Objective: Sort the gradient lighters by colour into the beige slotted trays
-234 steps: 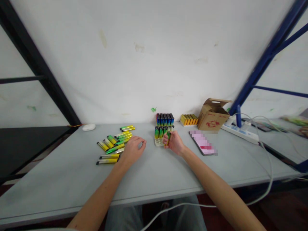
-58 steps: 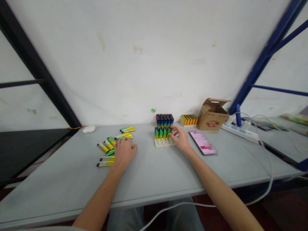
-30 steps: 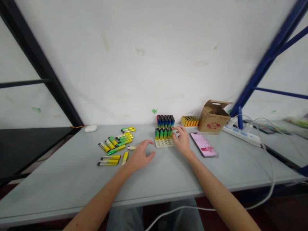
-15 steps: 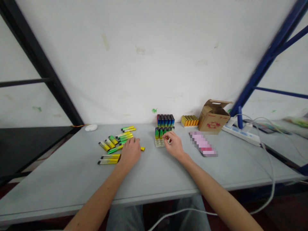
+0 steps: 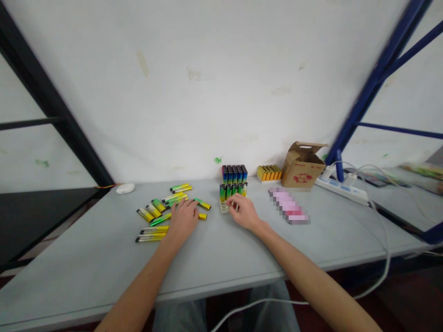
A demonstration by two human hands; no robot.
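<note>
Head view: right hand (image 5: 245, 212) pinched narrow at lighter tray (image 5: 224, 209), left hand (image 5: 183, 219) spread over loose lighters (image 5: 151, 235), labels unreadable.

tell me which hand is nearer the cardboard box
Right. The right hand is at the lighter tray, left of the cardboard box; the left hand is farther left, among loose lighters.

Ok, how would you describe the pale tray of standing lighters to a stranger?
On the grey table, find the cardboard box at the back, then look left past the orange lighters. The pale tray sits under the right hand, just in front of a dark-topped block of lighters. Its green-and-blue lighters stand upright, unlike the loose ones lying flat to its left.
</note>
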